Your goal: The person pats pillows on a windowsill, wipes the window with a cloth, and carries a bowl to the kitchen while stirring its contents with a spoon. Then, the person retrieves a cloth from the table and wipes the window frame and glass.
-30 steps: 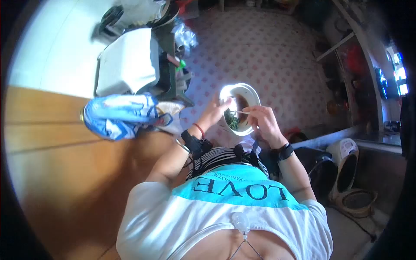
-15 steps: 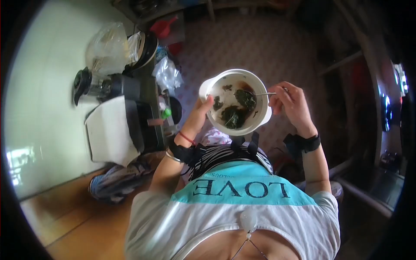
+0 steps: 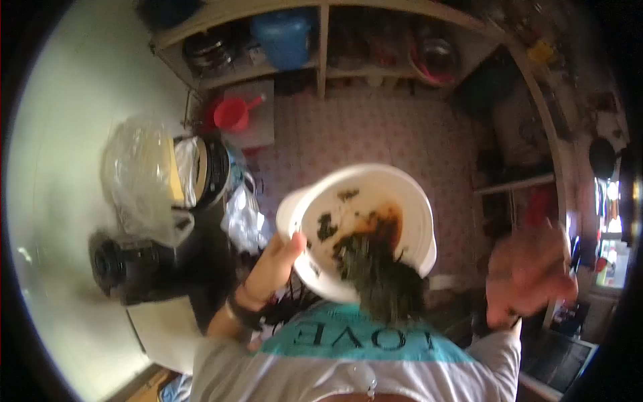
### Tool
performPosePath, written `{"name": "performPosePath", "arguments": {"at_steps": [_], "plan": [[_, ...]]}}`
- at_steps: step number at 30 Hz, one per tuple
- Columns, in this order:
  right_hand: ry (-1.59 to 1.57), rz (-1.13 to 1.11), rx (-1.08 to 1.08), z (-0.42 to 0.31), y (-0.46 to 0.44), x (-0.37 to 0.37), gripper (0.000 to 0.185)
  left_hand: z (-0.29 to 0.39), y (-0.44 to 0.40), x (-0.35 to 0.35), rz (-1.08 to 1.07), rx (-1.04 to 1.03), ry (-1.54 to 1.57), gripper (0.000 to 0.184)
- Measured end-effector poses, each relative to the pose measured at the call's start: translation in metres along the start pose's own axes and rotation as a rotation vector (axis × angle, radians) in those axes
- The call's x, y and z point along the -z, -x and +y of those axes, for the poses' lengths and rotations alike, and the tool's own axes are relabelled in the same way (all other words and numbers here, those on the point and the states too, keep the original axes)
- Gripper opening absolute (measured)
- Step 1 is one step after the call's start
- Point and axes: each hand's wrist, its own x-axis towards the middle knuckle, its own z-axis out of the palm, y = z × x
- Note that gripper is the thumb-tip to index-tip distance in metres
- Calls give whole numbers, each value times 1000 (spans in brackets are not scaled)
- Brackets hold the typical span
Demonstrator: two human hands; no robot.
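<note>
My left hand (image 3: 271, 271) grips a white two-handled pot (image 3: 416, 204) by its left handle, thumb over the rim. The pot tilts toward me, with brown liquid and scraps of dark leaf inside. A blurred clump of dark cooked greens (image 3: 388, 285) overlaps the pot's near rim and looks raised toward the camera. My right hand (image 3: 532, 275) is up at the right, close to the camera and smeared by motion, its fingers curled. The thin metal-handled utensil it held half a second ago cannot be made out now.
At the left stand a plastic bag (image 3: 137, 181), a dark blender (image 3: 117, 264) and a crumpled clear bag (image 3: 244, 218). A red dipper (image 3: 232, 114) lies ahead. Wooden shelving (image 3: 323, 50) with a blue bucket (image 3: 284, 40) runs along the back.
My right hand has moved from the pot's rim up and to the right, toward the camera. Greens have lifted out over the near rim. The pot is nearer and tilted, and the view has tipped forward.
</note>
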Motion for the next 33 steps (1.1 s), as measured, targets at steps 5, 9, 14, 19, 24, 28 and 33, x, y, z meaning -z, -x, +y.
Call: {"name": "performPosePath", "arguments": {"at_steps": [5, 9, 14, 19, 24, 28, 33], "plan": [[-344, -418, 57, -1, -78, 21, 45, 56, -35, 10, 24, 127, -39, 80], [-471, -536, 35, 30, -144, 59, 49, 89, -93, 30, -10, 126, 132, 90], [-596, -850, -313, 77, -284, 98, 57, 116, -179, 40, -71, 63, 98, 101], [-508, -542, -352, 111, -364, 121, 58, 139, -260, 52, 133, -21, 108, 117], [-503, -146, -374, 156, -445, 153, 56, 167, -319, 72, 89, -30, 210, 97], [820, -317, -199, 203, -480, 185, 38, 177, -377, 114, 171, 15, 254, 86], [984, -697, -220, 275, -537, 184, 24, 201, -464, 183, 124, 51, 251, 80]]}}
